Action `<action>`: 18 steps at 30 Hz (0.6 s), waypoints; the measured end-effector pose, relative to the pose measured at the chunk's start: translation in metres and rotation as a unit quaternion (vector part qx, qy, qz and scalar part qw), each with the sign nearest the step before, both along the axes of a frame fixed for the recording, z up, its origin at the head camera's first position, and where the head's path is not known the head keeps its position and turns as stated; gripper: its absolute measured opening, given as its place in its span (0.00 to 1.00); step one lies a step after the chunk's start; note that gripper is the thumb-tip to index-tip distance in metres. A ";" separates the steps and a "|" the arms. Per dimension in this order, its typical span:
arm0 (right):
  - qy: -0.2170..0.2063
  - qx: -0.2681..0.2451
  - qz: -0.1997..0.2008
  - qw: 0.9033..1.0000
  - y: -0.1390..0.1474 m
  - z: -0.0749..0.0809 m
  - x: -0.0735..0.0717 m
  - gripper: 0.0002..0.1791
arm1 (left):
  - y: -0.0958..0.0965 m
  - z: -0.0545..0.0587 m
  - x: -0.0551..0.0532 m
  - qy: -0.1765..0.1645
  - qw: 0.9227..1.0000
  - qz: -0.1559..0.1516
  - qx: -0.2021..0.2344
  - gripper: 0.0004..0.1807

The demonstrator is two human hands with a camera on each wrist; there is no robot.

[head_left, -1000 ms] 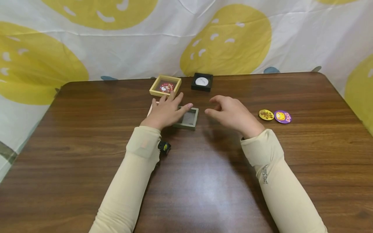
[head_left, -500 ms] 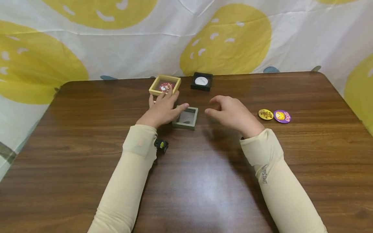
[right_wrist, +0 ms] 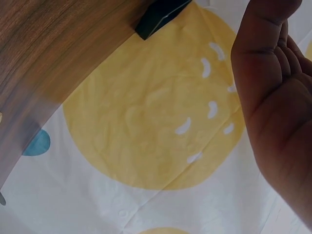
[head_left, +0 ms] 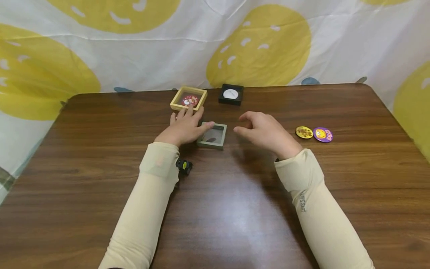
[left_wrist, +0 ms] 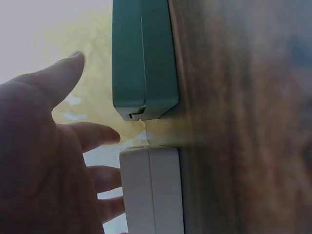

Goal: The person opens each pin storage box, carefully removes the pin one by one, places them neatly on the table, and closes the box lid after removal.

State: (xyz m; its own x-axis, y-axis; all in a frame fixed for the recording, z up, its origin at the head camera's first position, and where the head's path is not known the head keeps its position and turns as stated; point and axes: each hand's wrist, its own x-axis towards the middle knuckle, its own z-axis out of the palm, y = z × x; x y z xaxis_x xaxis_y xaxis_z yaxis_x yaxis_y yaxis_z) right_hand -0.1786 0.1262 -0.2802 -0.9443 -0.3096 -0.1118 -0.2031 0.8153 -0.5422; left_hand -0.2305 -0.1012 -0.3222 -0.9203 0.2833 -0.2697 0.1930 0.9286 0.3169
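My left hand (head_left: 183,130) hovers with spread, extended fingers beside a grey-green square display case (head_left: 211,145). The case has a dark clear window. A pale case (left_wrist: 151,190) stands under this hand, mostly hidden in the head view. In the left wrist view the fingertips are at the pale case's side; whether they touch it I cannot tell. The green case (left_wrist: 144,53) sits a small gap away. My right hand (head_left: 268,133), fingers loosely bent, is held above the table right of the green case and holds nothing.
A yellow-framed case (head_left: 173,104) with a red round badge lies at the back, beside a black case (head_left: 231,101) with a white disc. Two round badges, one yellow (head_left: 304,132) and one purple (head_left: 328,139), lie to the right. A patterned curtain (head_left: 151,63) hangs behind the table.
My left hand has shifted slightly left and uncovered more of the green case. The pale case's edge, earlier visible left of the hand, is now covered. My right hand stays nearly still.
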 end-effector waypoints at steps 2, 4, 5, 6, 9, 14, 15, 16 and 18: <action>-0.002 -0.002 0.004 1.000 0.000 0.000 0.000 0.26 | 0.001 0.000 -0.002 0.003 1.000 0.005 -0.002 0.41; -0.003 -0.002 0.006 1.000 0.000 -0.001 0.000 0.26 | 0.002 0.000 -0.004 0.007 1.000 0.007 -0.006 0.41; -0.002 -0.002 0.007 1.000 0.000 -0.001 0.000 0.26 | 0.002 -0.001 -0.004 0.009 1.000 0.006 -0.008 0.41; -0.002 -0.001 0.008 1.000 0.000 -0.001 0.000 0.26 | 0.002 -0.001 -0.004 0.008 1.000 0.006 -0.010 0.42; 0.001 0.000 0.009 1.000 0.000 -0.001 -0.001 0.26 | 0.002 -0.002 -0.006 0.015 1.000 0.003 -0.005 0.42; 0.000 0.000 0.013 1.000 0.000 -0.001 -0.001 0.26 | 0.003 -0.003 -0.006 0.041 0.999 0.014 0.004 0.42; 0.001 0.000 0.014 1.000 0.000 -0.001 -0.001 0.26 | 0.002 -0.003 -0.006 0.044 0.999 0.017 0.002 0.42; 0.001 0.000 0.015 1.000 0.000 -0.002 -0.001 0.25 | 0.002 -0.003 -0.005 0.045 0.999 0.020 0.001 0.42; 0.004 0.002 0.016 1.000 0.000 -0.002 -0.001 0.25 | 0.003 -0.004 -0.005 0.045 0.999 0.020 -0.003 0.42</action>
